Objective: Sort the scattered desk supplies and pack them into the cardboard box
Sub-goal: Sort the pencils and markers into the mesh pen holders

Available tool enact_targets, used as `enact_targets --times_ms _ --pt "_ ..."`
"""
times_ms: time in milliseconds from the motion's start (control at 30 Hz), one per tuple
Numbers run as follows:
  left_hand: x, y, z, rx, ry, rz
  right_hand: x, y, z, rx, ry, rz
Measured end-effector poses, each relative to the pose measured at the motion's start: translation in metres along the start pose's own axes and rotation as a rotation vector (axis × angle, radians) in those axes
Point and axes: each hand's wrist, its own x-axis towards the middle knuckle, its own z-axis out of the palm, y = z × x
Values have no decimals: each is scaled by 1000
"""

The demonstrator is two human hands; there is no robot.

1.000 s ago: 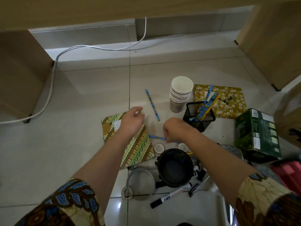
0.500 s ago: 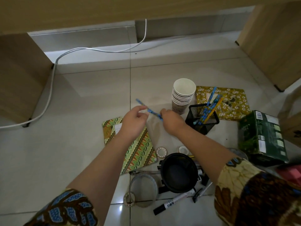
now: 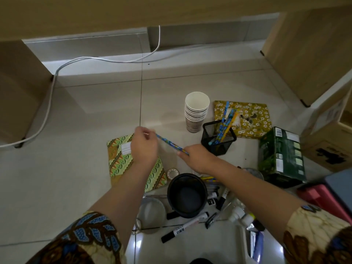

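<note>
A blue patterned pencil (image 3: 170, 143) is held above the floor between both hands. My left hand (image 3: 145, 148) pinches its far end over the green batik notebook (image 3: 122, 161). My right hand (image 3: 196, 159) grips its near end, just left of the black mesh pencil holder (image 3: 219, 139), which holds several similar pencils. A cardboard box (image 3: 331, 149) stands at the right edge, partly out of frame.
A stack of paper cups (image 3: 196, 111), a yellow floral notebook (image 3: 253, 119) and a green carton (image 3: 282, 159) lie nearby. A black pot (image 3: 187, 195), tape roll (image 3: 173, 173), markers (image 3: 182, 229) and a strainer (image 3: 152, 214) crowd the near floor. A white cable (image 3: 57, 73) runs at the left.
My right hand picked a pencil off the floor and both hands rose. They now hold one pencil between them, nearer the mesh holder than before.
</note>
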Motion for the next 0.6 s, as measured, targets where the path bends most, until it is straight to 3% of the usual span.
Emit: enact_targets --times_ms 100,267,333,433,533,600 --pt "1 1 -5 -113 222 3 -20 -10 -12 330 98 -140" --pt "2 14 -6 -271 335 -25 -43 -32 -59 622 350 -355" --pt "-3 20 -2 -280 247 -9 -43 -28 -82 760 565 -362" --pt "-15 30 9 -236 -40 10 -34 -6 -106 870 832 -322" --pt "-33 44 22 -129 -383 27 -22 19 -99 1001 861 -206" --pt "-44 49 29 -75 -497 64 -17 33 -84 1024 820 -124"
